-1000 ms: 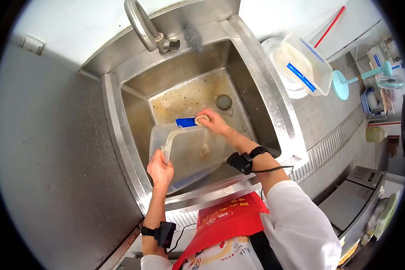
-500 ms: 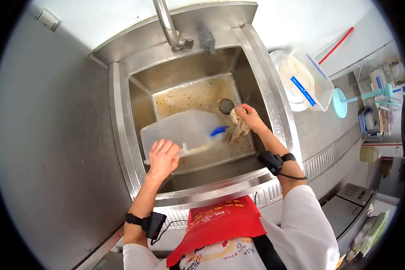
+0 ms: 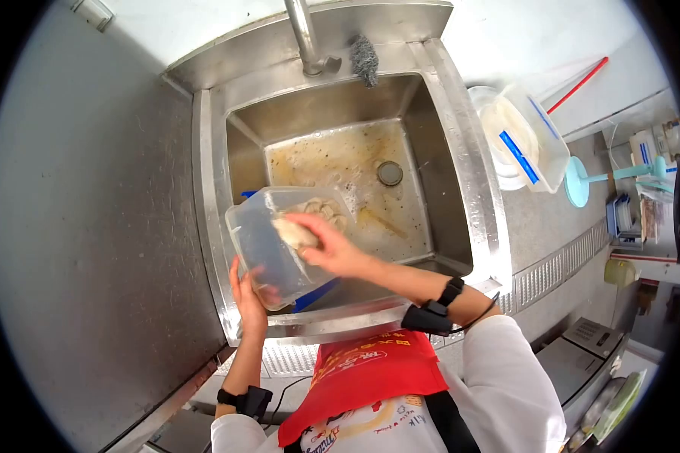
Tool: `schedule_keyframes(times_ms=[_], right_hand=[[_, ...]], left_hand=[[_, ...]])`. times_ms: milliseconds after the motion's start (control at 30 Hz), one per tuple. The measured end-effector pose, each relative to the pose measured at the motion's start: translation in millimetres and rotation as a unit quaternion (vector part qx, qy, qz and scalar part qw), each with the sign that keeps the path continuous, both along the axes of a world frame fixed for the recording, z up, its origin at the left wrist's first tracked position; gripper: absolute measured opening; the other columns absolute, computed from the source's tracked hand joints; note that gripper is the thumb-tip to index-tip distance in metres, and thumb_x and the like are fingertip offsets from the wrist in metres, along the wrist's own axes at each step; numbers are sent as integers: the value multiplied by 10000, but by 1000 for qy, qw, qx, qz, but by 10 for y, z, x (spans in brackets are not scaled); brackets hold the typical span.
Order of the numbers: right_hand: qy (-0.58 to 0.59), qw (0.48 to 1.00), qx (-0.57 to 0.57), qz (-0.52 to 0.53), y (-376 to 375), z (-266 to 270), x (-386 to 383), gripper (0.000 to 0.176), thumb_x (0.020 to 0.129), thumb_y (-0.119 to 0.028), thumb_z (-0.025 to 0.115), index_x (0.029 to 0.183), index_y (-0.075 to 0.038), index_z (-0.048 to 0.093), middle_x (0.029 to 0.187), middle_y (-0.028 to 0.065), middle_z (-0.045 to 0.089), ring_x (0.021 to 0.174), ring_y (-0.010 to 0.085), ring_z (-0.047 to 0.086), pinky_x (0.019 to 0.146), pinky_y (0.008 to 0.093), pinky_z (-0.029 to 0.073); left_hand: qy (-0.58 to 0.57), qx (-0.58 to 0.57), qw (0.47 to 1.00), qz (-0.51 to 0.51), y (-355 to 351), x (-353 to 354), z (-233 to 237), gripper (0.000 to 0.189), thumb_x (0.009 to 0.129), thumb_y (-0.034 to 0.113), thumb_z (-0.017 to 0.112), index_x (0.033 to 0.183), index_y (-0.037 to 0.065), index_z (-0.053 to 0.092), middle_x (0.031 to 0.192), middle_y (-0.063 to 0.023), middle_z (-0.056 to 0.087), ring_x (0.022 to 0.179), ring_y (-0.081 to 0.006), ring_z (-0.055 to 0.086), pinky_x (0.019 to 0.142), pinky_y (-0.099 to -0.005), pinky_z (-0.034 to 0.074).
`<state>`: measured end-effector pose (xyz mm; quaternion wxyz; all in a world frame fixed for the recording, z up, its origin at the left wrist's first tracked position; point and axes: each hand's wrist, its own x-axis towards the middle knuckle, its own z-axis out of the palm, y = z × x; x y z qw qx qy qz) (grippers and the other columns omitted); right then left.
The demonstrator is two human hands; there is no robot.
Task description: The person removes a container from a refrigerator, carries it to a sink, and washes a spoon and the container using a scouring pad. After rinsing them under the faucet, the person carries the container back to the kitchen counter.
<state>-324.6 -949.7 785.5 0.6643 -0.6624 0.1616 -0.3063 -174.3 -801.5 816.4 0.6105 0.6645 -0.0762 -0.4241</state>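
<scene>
A translucent plastic container [image 3: 257, 219] with blue clips is tilted over the left front of the steel sink [image 3: 446, 181]. My left hand [image 3: 249, 303] grips its near left corner, the fingers showing through the wall. Pressed against the container is a wet beige cloth [image 3: 298, 234], bunched under the fingers of my right hand [image 3: 334, 248]. Brownish water with small specks covers the sink floor around the round drain [image 3: 389, 174].
Behind the basin stands a metal faucet [image 3: 304, 38], with a grey steel wool scrubber [image 3: 365, 60] on the back ledge. To the right, another clear container [image 3: 548, 151] rests near a light blue plunger-shaped tool [image 3: 576, 181]. A grey panel [image 3: 106, 204] borders the left side.
The container has been turned and tipped up toward the left front. My right hand has brought the cloth leftward onto it, and my left hand has shifted down to its corner.
</scene>
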Motion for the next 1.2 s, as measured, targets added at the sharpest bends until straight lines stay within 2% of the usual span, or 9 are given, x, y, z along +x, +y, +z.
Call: schedule_keyframes(times_ms=[100, 300, 467, 567, 667, 733, 867, 1000, 1200], right_hand=[[116, 979, -169, -16, 55, -263, 242, 537, 860, -171, 488, 1363, -111, 310, 1382, 136, 306, 1293, 256, 277, 1063, 400, 206], [237, 959, 9, -155, -442, -2020, 110, 542, 892, -259, 404, 1398, -152, 240, 1401, 127, 317, 1300, 297, 281, 1061, 449, 204], [587, 778, 143, -173, -75, -2184, -342, 439, 868, -170, 417, 1299, -102, 369, 1313, 209, 391, 1160, 338, 432, 936, 436, 371], [368, 904, 105, -192, 208, -1901, -513, 396, 845, -125, 474, 1231, -62, 419, 1220, 217, 452, 1074, 309, 493, 855, 402, 414], [159, 948, 162, -222, 208, -924, -491, 385, 811, -89, 540, 1184, -33, 462, 1074, 180, 498, 951, 264, 527, 792, 360, 425], [144, 955, 28, -257, 107, -410, -522, 344, 799, -85, 568, 1132, -24, 503, 998, 147, 492, 878, 235, 524, 766, 336, 427], [143, 951, -142, -234, 20, 325, -568, 289, 748, -36, 583, 1036, -18, 567, 962, 112, 479, 834, 225, 520, 734, 312, 435], [226, 909, -294, -191, -93, 381, -385, 298, 712, -31, 589, 1009, -26, 566, 964, 143, 489, 821, 299, 542, 703, 372, 457], [234, 874, -249, -345, -930, -369, -262, 291, 733, -59, 561, 1021, -16, 552, 977, 180, 525, 851, 374, 542, 749, 399, 460]], left_hand=[[-257, 43, 965, -27, 159, 162, -733, 490, 928, 241, 475, 1366, 114, 297, 826, -35, 523, 477, -91, 420, 369, -215, 331], [-186, 72, 980, 23, -84, -7, -424, 497, 929, 271, 487, 1362, 99, 313, 653, 37, 415, 453, -27, 331, 353, -191, 257], [-187, 53, 981, -6, -212, -67, -352, 447, 912, 256, 524, 1299, 87, 376, 640, 36, 436, 446, -26, 337, 353, -191, 258], [-141, 31, 989, -34, -357, 23, -451, 359, 888, 235, 564, 1190, 85, 438, 655, 12, 485, 435, -43, 376, 350, -193, 292], [-46, 6, 996, -82, -602, -101, -192, 311, 861, 199, 600, 1108, 90, 446, 690, -49, 549, 446, -104, 497, 363, -213, 389], [-2, -49, 993, -104, -715, -212, -149, 351, 848, 157, 603, 1131, 87, 407, 770, -122, 608, 510, -182, 601, 411, -269, 488], [15, -78, 991, -111, -881, -419, -186, 347, 833, 74, 572, 1136, 83, 404, 786, -127, 622, 477, -155, 576, 388, -258, 453], [-12, -52, 985, -166, -907, -634, -134, 420, 828, 76, 576, 1201, 69, 384, 700, -76, 616, 460, -99, 537, 370, -226, 388], [-36, -17, 984, -172, -601, -608, -170, 380, 809, 54, 583, 1156, 60, 430, 769, -64, 616, 563, -112, 591, 389, -208, 422]])
